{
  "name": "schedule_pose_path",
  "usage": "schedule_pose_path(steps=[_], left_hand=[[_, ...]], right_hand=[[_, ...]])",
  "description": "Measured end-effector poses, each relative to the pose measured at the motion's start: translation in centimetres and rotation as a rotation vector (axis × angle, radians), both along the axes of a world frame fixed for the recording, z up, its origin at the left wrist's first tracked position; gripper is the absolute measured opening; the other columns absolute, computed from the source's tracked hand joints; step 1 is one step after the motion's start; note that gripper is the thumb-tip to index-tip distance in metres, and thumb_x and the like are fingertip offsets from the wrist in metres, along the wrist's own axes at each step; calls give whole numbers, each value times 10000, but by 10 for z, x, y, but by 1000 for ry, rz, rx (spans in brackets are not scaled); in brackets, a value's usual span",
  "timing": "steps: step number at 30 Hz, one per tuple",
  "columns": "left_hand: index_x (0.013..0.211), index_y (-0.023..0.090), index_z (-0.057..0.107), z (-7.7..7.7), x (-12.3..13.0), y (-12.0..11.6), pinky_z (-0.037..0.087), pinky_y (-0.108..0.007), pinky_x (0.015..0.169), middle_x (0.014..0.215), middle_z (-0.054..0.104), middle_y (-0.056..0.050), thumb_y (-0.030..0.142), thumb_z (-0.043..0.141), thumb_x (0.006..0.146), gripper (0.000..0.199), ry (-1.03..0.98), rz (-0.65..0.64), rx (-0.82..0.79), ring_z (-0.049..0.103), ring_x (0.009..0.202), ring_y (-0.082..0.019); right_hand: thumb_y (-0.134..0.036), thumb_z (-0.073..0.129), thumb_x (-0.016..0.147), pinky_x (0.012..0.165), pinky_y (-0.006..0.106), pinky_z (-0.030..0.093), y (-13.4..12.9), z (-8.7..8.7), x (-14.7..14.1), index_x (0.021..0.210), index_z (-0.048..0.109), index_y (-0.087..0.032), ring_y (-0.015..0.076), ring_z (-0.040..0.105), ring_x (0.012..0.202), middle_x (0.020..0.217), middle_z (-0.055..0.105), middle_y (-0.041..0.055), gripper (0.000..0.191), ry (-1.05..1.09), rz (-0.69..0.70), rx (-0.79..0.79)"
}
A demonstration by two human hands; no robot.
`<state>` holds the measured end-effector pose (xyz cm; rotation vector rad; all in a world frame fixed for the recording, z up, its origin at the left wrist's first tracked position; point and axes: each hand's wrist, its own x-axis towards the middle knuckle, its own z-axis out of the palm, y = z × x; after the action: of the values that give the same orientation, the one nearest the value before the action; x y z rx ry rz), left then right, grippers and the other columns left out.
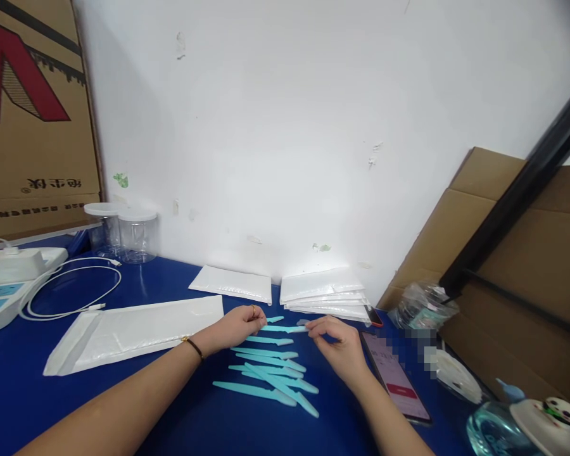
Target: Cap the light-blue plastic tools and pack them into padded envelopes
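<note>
A turquoise eyebrow razor (285, 329) lies lengthwise between my two hands, just above or on the blue table. My left hand (240, 327), with a ring and a dark bracelet, pinches its handle end. At the other end, the fingertips of my right hand (338, 345) close on the pale blade end. Several more turquoise razors (254, 391) are laid out in a rough column toward me, some crossing each other. Another razor (275, 319) lies just beyond the held one, partly hidden by my left fingers.
A white padded mailer (142, 332) lies left, another mailer (232, 283) by the wall, beside a stack of mailers (323, 285). A phone (396, 377) and a bottle (494, 430) are right. Clear jars (139, 237), a white cable (71, 313) and a power strip (4, 304) stand left.
</note>
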<state>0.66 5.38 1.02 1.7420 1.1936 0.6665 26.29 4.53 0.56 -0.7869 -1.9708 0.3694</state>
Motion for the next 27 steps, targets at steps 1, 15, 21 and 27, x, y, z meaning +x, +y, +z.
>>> schedule_pose_path(steps=[1, 15, 21, 27], left_hand=[[741, 179, 475, -1, 1, -1, 308, -224, 539, 631, 421, 42, 593, 478, 747, 414, 2, -8, 4, 345, 570, -107], [959, 210, 631, -16, -12, 12, 372, -325, 811, 1002, 619, -72, 307, 517, 797, 220, 524, 144, 502, 524, 972, -245], [744, 209, 621, -16, -11, 14, 364, -282, 644, 780, 621, -40, 249, 507, 783, 127, 570, 109, 445, 546, 778, -209], [730, 197, 576, -14, -10, 10, 365, -270, 652, 788, 607, -40, 207, 492, 774, 96, 509, 100, 400, 538, 762, -191]], right_hand=[[-90, 548, 766, 729, 289, 538, -1, 0, -2, 693, 675, -214, 179, 674, 799, 806, 706, 41, 192, -3, 12, -6], [-129, 489, 813, 990, 424, 413, 29, -29, 13, 1179, 591, -239, 233, 527, 1161, 1264, 565, 83, 396, -367, -134, -182], [-74, 476, 777, 772, 340, 498, 28, -28, 8, 912, 684, -210, 208, 618, 848, 892, 658, 65, 283, -451, -134, -145], [-24, 523, 620, 599, 231, 460, 21, -26, 6, 801, 644, -196, 131, 554, 636, 752, 575, 6, 278, -411, -157, -262]])
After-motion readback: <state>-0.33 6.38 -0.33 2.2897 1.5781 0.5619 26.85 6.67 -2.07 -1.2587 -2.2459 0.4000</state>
